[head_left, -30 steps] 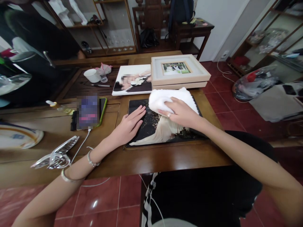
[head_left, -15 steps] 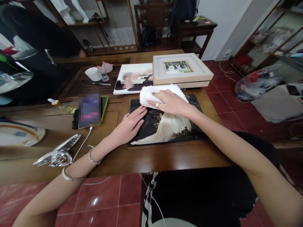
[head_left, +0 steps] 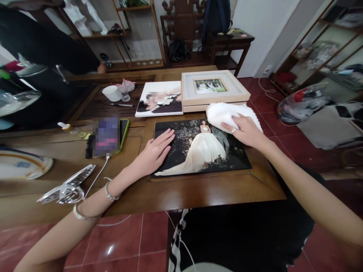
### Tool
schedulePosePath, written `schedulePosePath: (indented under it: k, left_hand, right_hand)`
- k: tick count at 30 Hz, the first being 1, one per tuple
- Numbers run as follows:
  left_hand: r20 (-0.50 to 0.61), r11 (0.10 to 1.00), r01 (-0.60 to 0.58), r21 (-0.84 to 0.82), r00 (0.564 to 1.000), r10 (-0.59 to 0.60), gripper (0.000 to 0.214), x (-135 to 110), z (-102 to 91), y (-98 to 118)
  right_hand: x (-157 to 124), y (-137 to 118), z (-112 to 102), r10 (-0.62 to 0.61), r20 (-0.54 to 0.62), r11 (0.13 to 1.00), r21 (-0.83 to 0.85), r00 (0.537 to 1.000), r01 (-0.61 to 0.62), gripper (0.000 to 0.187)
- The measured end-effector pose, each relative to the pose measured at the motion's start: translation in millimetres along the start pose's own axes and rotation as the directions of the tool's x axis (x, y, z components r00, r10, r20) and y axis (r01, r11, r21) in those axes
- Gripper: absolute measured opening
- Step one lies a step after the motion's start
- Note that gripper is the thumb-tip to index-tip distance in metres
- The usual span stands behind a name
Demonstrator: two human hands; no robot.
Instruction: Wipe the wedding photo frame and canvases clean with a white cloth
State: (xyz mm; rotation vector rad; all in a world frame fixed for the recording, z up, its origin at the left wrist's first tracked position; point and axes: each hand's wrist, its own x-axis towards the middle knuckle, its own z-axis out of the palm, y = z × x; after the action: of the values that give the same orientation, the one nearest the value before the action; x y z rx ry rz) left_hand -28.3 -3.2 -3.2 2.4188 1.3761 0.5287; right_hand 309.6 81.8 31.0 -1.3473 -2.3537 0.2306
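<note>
A dark wedding photo panel lies flat on the wooden table, showing a long white gown. My left hand rests on its left side, fingers stretched out and flat. In my right hand is a white fluffy towel, pressed on the panel's upper right corner and reaching past its edge. The towel hides that corner. Just behind the panel are a second photo panel with a white edge and a pale wooden picture frame stacked on another.
Left of the panel lie a phone on a white cable, a dropper bottle and a silvery winged ornament. A white cup sits on the dark tea tray. A person in dark clothes is at the far left.
My right hand has moved the towel rightward, from the panel's top middle to its upper right corner, uncovering the pictured couple. My left hand stays in place on the panel.
</note>
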Motion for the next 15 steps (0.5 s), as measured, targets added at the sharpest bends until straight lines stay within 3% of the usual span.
schedulePosePath:
  k: [4, 10, 15]
  left_hand:
    - [0.001, 1.000, 0.003, 0.002, 1.000, -0.003, 0.049, 0, -0.3, 0]
    - [-0.014, 1.000, -0.009, 0.005, 1.000, 0.009, 0.048, 0, 0.7, 0]
    - [-0.008, 1.000, -0.007, 0.000, 1.000, 0.007, 0.048, 0, 0.2, 0]
  right_hand:
    - [-26, -15, -1, -0.077, 0.040, 0.995, -0.055, 0.996, 0.079, 0.030]
    - [-98, -43, -12, -0.266, 0.078, 0.964, 0.027, 0.961, 0.265, 0.020]
    - [-135, -51, -18, -0.499, 0.048, 0.863, 0.121, 0.865, 0.491, 0.017]
